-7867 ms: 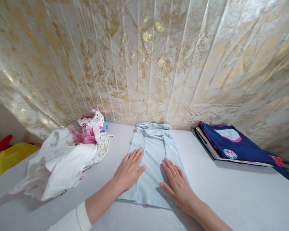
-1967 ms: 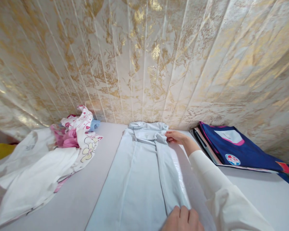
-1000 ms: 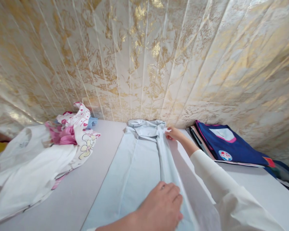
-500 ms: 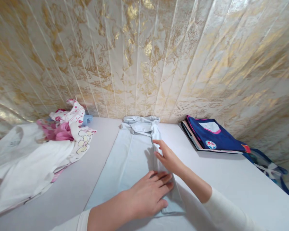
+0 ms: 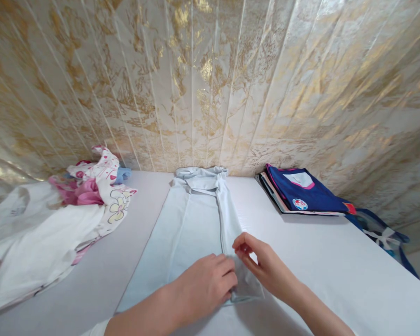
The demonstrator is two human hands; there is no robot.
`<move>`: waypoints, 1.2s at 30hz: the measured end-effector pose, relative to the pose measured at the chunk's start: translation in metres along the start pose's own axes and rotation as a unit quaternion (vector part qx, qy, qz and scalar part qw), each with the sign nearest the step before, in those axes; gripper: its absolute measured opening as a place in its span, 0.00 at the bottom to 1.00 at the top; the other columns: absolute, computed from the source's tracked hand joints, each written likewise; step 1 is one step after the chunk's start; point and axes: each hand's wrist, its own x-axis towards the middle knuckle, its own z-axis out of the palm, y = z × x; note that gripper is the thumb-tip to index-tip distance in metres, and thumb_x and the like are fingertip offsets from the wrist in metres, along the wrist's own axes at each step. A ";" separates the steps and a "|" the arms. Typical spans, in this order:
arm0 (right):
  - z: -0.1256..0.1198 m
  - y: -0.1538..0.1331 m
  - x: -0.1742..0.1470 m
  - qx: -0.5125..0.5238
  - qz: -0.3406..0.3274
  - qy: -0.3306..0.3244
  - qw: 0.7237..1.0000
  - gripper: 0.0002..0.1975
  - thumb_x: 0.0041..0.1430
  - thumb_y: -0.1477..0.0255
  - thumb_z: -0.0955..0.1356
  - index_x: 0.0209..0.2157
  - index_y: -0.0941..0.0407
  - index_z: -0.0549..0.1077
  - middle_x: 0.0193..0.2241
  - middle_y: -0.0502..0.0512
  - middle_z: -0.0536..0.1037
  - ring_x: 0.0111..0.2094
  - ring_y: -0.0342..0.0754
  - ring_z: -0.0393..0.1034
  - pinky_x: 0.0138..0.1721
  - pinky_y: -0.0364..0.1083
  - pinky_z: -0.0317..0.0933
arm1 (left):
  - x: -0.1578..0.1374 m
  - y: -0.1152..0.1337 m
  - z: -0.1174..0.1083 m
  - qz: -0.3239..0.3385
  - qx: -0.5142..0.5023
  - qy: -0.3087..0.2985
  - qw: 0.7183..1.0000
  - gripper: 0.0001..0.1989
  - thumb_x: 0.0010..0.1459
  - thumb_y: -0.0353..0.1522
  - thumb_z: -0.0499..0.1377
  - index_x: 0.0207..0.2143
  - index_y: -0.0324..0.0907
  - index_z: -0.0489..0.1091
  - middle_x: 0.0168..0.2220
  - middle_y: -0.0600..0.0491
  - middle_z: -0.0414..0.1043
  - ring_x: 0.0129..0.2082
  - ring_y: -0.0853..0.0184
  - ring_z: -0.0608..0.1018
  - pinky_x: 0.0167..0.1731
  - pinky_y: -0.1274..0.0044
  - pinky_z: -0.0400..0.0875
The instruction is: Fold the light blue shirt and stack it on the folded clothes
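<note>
A light blue shirt [image 5: 199,219] lies lengthwise on the white table, its bunched collar end [image 5: 201,176] against the curtain. Its right side is folded inward in a long strip. My left hand [image 5: 213,280] rests low on the shirt, fingers curled in on the cloth by the inner edge of that strip. Just above and to the right, my right hand [image 5: 259,259] has thumb and forefinger pinched at the folded strip. The cloth between the fingertips of both hands is mostly hidden.
A loose heap of white and pink printed clothes [image 5: 56,224] covers the left side. At the back right lies a stack of folded clothes [image 5: 301,191], dark blue on top. Blue see-through straps or a bag [image 5: 381,238] hang by the right edge. A gold-patterned curtain [image 5: 203,84] stands behind.
My right hand has come down along the folded strip towards me, and its spread fingers have closed to a pinch. My left hand's flat fingers have curled in.
</note>
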 end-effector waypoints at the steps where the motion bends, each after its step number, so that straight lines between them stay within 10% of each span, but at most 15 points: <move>1: -0.001 -0.004 -0.005 0.006 0.016 -0.033 0.999 0.05 0.62 0.76 0.60 0.36 0.54 0.66 0.30 0.50 0.73 0.31 0.44 0.67 0.34 0.44 0.62 | 0.000 -0.001 0.003 0.017 0.021 0.010 1.000 0.04 0.62 0.30 0.60 0.34 0.41 0.67 0.36 0.54 0.70 0.37 0.64 0.72 0.34 0.73 0.63; 6: -0.009 -0.016 -0.023 -0.009 0.043 -0.125 0.991 0.11 0.53 0.83 0.63 0.35 0.54 0.66 0.32 0.49 0.71 0.33 0.44 0.66 0.36 0.43 0.61 | 0.002 -0.003 0.011 0.064 0.067 0.061 0.994 0.06 0.64 0.28 0.57 0.31 0.40 0.67 0.33 0.53 0.70 0.34 0.65 0.70 0.33 0.71 0.60; 15: 0.010 -0.016 -0.026 -0.156 -0.004 -0.118 0.981 0.14 0.44 0.85 0.65 0.33 0.55 0.65 0.37 0.55 0.70 0.39 0.50 0.65 0.39 0.47 0.61 | 0.003 -0.005 0.006 -0.100 -0.156 0.048 0.982 0.02 0.60 0.28 0.61 0.33 0.42 0.71 0.35 0.57 0.73 0.38 0.67 0.73 0.40 0.74 0.62; 23: 0.016 -0.011 -0.030 -0.252 -0.106 -0.064 0.960 0.12 0.49 0.87 0.63 0.29 0.54 0.66 0.33 0.51 0.73 0.33 0.48 0.67 0.32 0.44 0.60 | 0.027 -0.069 -0.004 -0.053 -0.047 0.008 0.997 0.22 0.64 0.26 0.50 0.60 0.41 0.59 0.67 0.46 0.51 0.66 0.61 0.55 0.59 0.66 0.53; 36: 0.020 -0.013 -0.035 -0.300 -0.180 -0.060 0.935 0.10 0.52 0.84 0.63 0.27 0.54 0.63 0.26 0.51 0.73 0.25 0.46 0.64 0.26 0.44 0.55 | 0.063 -0.121 0.035 -0.097 -0.037 -0.005 0.995 0.24 0.71 0.36 0.43 0.66 0.40 0.51 0.69 0.49 0.46 0.68 0.65 0.48 0.62 0.69 0.45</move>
